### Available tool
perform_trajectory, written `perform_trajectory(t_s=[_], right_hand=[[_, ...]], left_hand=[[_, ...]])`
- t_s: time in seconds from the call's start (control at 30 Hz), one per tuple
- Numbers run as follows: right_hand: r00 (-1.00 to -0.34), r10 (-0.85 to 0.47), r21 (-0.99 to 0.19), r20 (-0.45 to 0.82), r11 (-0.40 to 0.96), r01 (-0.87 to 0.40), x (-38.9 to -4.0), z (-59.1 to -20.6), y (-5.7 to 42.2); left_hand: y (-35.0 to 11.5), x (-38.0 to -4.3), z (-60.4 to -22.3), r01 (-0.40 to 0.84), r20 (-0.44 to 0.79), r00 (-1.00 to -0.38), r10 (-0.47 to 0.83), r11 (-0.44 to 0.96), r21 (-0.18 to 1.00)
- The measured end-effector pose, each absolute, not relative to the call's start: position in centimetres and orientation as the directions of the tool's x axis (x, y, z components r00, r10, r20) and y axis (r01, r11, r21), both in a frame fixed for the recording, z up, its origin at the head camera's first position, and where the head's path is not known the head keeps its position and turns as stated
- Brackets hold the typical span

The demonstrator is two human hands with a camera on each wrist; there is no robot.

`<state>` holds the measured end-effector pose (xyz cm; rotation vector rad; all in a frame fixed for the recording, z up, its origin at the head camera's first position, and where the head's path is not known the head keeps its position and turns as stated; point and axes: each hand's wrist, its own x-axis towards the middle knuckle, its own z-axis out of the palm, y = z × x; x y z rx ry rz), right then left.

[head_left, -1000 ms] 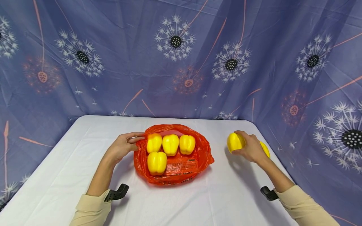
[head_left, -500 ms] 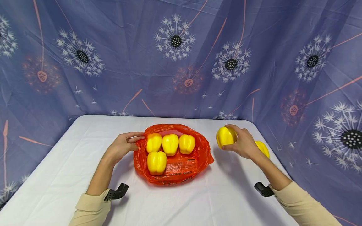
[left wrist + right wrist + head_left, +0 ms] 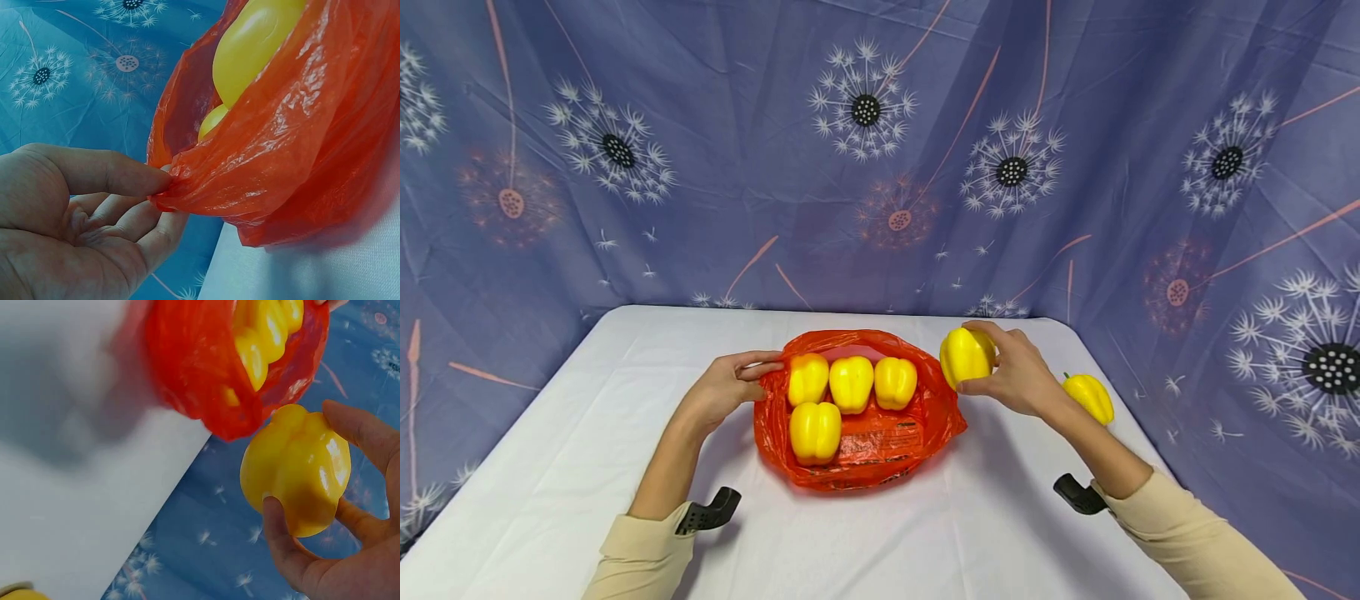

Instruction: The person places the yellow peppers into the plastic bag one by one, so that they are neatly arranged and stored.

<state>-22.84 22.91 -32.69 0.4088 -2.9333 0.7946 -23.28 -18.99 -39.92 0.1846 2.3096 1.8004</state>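
A red plastic bag [image 3: 880,450] stands with its mouth spread wide on the white table. Several yellow bell peppers [image 3: 816,433] sit inside it, toward its left and back. My left hand [image 3: 721,392] pinches the bag's left rim between thumb and fingers, as the left wrist view shows up close. In my right hand [image 3: 1017,371] is another yellow bell pepper [image 3: 297,472], gripped between thumb and fingers. It is raised above the table beside the bag's right rim and overlaps that rim in the head view.
One more yellow bell pepper [image 3: 1090,398], with a green stem, lies at the right side of the white-covered table [image 3: 880,550]. A purple-blue curtain [image 3: 737,167] with dandelion prints hangs behind the table and along its sides.
My right hand has carried the bell pepper left and upward to the bag's right rim, bringing the pepper on the table more into sight. The left hand has stayed at the bag.
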Motion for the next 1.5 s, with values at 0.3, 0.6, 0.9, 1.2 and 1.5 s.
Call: perform_trajectory(t_s=[0.3,0.6,0.9,1.2,1.5], right_hand=[[-0.958,-0.27,-0.52,0.095,0.807,-0.28,-22.4,-32.8,20.1],[-0.941,-0.331,-0.511,0.069,0.799,-0.318,-22.1,-33.6,17.4],[-0.93,-0.366,-0.519,0.024,0.791,-0.324,-21.6,-34.8,14.5],[-0.924,-0.383,-0.523,0.0,0.787,-0.326,-21.0,-35.9,12.8],[-0.91,-0.413,-0.516,-0.04,0.788,-0.335,-20.7,-37.1,12.2]], left_hand=[[-19.1,-23.4,-40.1,-0.016,-0.075,-0.97,0.233,0.245,0.969],[-19.1,-23.3,-40.0,-0.025,-0.083,-0.971,0.223,0.253,0.967],[-18.9,-23.4,-40.0,-0.038,-0.096,-0.972,0.215,0.26,0.965],[-18.9,-23.4,-40.0,-0.035,-0.093,-0.971,0.219,0.255,0.966],[-18.9,-23.4,-40.0,-0.037,-0.094,-0.971,0.22,0.248,0.968]])
